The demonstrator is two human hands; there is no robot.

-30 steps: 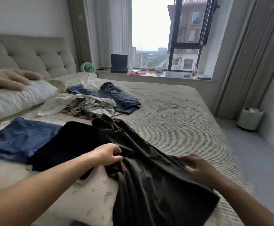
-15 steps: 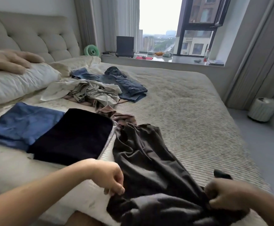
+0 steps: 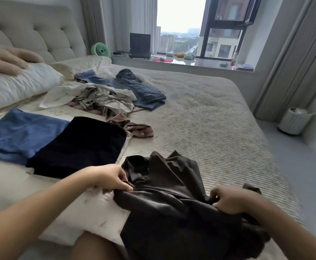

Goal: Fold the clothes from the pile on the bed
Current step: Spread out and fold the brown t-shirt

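A dark brown garment [image 3: 172, 199] lies bunched at the near edge of the bed [image 3: 209, 128]. My left hand [image 3: 114, 178] pinches its left edge, and my right hand [image 3: 228, 200] grips its right side. Two folded pieces lie to the left: a black one [image 3: 78, 147] and a blue one [image 3: 20, 134]. Farther back sits the unfolded pile [image 3: 100, 98] of beige and pinkish clothes, with blue jeans [image 3: 140, 89] beside it.
A white pillow [image 3: 16, 85] and a tufted headboard [image 3: 35, 32] are at the left. The window sill holds a laptop [image 3: 140, 46], a green fan [image 3: 100, 50] and a bottle [image 3: 233, 58]. A white bin [image 3: 292, 121] stands on the floor at the right.
Both hands have pulled the dark brown garment toward me off the pile; it now lies bunched near the bed's edge, and the black folded piece is uncovered.
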